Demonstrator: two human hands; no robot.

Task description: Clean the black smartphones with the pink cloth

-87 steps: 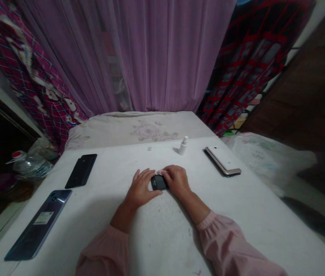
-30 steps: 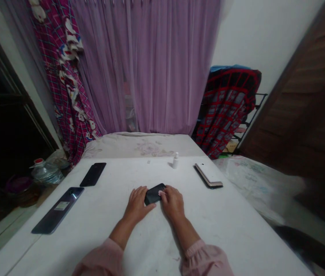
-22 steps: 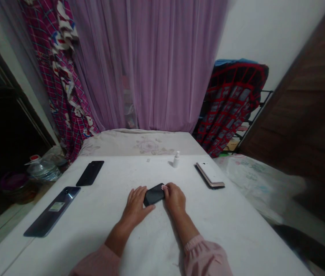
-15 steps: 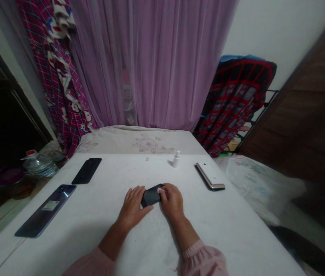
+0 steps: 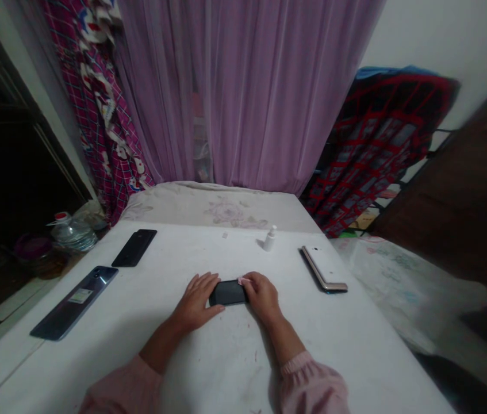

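Observation:
A small dark phone [image 5: 229,292] lies sideways on the white-covered table, its screen facing up. My left hand [image 5: 196,300] grips its left end, thumb along the near edge and fingers along the far edge. At the other end my right hand [image 5: 263,294] pinches a small pink cloth [image 5: 243,280] against the phone's right edge. A white spray bottle [image 5: 269,238] stands upright beyond my right hand. Further right, a stack of phones [image 5: 324,267] has a white one on top.
On the left lie a black phone [image 5: 134,248] and a larger dark blue phone [image 5: 75,302] with a sticker. A tiny pale piece [image 5: 225,235] rests near the back. Purple curtains [image 5: 260,98] hang behind the table. A water jug [image 5: 73,231] stands off its left side.
The phone has turned from slanted to nearly level between my hands. My right hand and the pink cloth have shifted slightly along its right end. The camera view has tilted a little.

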